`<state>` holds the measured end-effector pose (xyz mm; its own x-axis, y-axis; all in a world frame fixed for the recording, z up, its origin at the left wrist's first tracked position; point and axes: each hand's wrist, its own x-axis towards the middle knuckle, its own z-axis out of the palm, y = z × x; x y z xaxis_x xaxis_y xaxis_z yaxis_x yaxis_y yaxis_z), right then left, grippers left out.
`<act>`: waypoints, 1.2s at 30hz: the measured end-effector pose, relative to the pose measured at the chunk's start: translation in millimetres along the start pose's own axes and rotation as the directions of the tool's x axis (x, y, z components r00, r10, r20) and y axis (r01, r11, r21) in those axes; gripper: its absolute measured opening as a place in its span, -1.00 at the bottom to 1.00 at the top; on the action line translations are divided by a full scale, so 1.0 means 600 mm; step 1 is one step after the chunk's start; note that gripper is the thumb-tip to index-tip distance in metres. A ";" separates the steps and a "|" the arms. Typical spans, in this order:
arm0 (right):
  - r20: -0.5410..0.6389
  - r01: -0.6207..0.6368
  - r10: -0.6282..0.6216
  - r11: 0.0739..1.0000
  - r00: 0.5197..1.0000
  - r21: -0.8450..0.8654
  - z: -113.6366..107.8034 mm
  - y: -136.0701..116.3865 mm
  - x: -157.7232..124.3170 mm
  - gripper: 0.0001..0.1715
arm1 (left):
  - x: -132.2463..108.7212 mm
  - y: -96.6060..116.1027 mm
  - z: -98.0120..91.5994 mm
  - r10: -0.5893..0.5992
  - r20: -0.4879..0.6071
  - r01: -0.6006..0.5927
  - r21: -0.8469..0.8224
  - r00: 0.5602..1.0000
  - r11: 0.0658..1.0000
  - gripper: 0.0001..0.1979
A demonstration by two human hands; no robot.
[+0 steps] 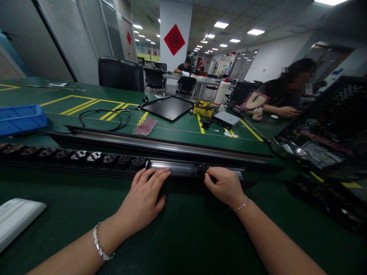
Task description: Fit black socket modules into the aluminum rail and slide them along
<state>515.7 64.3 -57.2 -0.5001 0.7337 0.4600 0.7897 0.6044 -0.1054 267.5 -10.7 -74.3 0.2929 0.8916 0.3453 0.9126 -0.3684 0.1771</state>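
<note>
Both hands rest at the near edge of a long black socket strip [86, 158] that lies across the green counter [186, 233]. The left hand [145, 198] lies flat, its fingers [156, 176] released and spread, the tips touching the bare metal channel [174, 168] at the strip's right end. The right hand [225, 187] is clenched, thumb and forefinger grasping a small black socket module [202, 167] that sits in that channel. Just behind the strip runs a second long rail [160, 144]. Farther back lie a black cable [106, 118] and a flat black panel [169, 107]. A blue tray [20, 119] stands at the left, and a co-worker [283, 101] sits at the far right.
</note>
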 end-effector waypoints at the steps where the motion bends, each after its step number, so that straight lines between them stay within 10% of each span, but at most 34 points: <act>1: 0.003 0.001 -0.001 1.000 1.000 -0.003 -0.001 0.000 0.000 -0.71 | 0.000 0.000 -0.001 -0.001 0.002 0.001 -0.003 1.000 1.000 -0.43; 36: 0.122 -0.046 0.067 0.986 0.990 -0.162 -0.005 -0.009 -0.061 -0.56 | 0.000 0.000 0.001 0.015 -0.036 -0.016 -0.034 0.999 0.999 -0.43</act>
<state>530.9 33.5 -70.8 -0.4862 0.8048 0.3405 0.8590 0.5116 0.0173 267.5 -10.2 -75.0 0.2959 0.8760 0.3808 0.8977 -0.3912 0.2025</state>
